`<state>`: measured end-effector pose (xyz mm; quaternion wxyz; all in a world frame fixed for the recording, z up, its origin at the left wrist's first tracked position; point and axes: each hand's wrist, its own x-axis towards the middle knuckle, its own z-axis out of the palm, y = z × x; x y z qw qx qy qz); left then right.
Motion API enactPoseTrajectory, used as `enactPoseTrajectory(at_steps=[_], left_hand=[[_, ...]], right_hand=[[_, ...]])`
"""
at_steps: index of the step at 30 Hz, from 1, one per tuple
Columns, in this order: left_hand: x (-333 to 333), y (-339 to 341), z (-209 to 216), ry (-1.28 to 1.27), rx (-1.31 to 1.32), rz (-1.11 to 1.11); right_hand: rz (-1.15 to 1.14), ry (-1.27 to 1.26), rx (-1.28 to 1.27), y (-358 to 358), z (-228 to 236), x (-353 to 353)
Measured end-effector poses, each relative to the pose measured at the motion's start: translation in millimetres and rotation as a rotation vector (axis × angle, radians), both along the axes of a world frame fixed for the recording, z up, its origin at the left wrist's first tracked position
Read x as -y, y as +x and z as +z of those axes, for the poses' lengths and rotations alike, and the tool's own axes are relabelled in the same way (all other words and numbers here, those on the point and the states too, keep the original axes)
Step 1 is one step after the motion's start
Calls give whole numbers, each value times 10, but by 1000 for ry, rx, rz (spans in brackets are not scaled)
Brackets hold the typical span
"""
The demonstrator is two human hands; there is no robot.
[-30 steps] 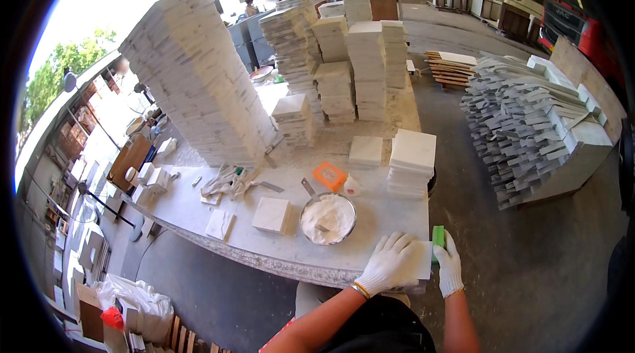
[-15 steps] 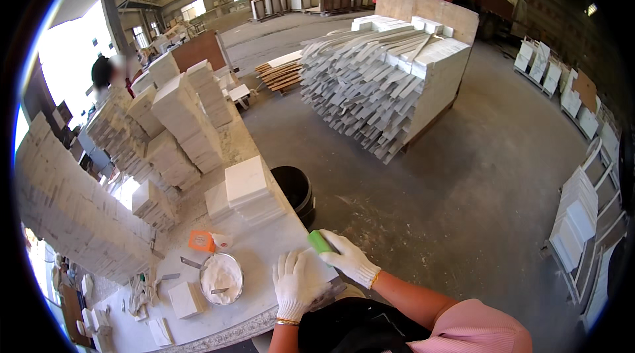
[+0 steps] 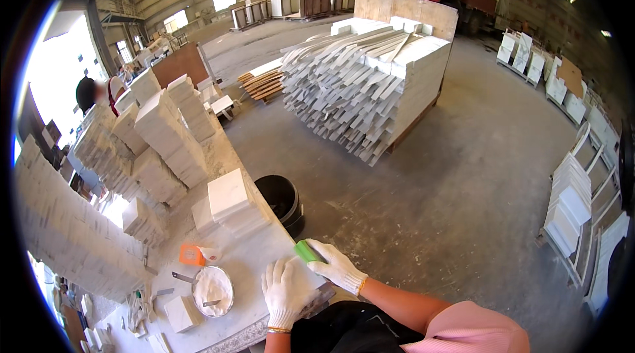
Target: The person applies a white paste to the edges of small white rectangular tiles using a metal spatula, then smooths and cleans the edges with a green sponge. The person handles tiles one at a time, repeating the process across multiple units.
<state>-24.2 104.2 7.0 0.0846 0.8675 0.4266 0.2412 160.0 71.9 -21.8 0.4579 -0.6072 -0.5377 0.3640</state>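
Mostly hidden under the gloved right hand (image 3: 336, 264): a green tool (image 3: 306, 250), kind unclear; covered by the left hand (image 3: 284, 291), part of a white tile (image 3: 303, 279); blurred, a distant person (image 3: 92, 93); cut off by the dark rim, tile racks (image 3: 582, 207).

Gloved right hand (image 3: 337, 266) grips a green block (image 3: 306, 250), maybe a sponge; left hand (image 3: 286, 292) presses flat on the surface (image 3: 254, 257).
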Motion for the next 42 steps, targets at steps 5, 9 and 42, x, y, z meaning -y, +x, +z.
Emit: enactPoseTrajectory(at_steps=[5, 9, 42], left_hand=[[-4, -4, 23, -21, -21, 11], [-16, 6, 2, -24, -5, 6], [-28, 260, -52, -50, -72, 65]], right_hand=[[20, -144, -186, 42, 98, -99], [28, 139, 118, 2, 21, 81], [-62, -288, -549, 514, -69, 232]])
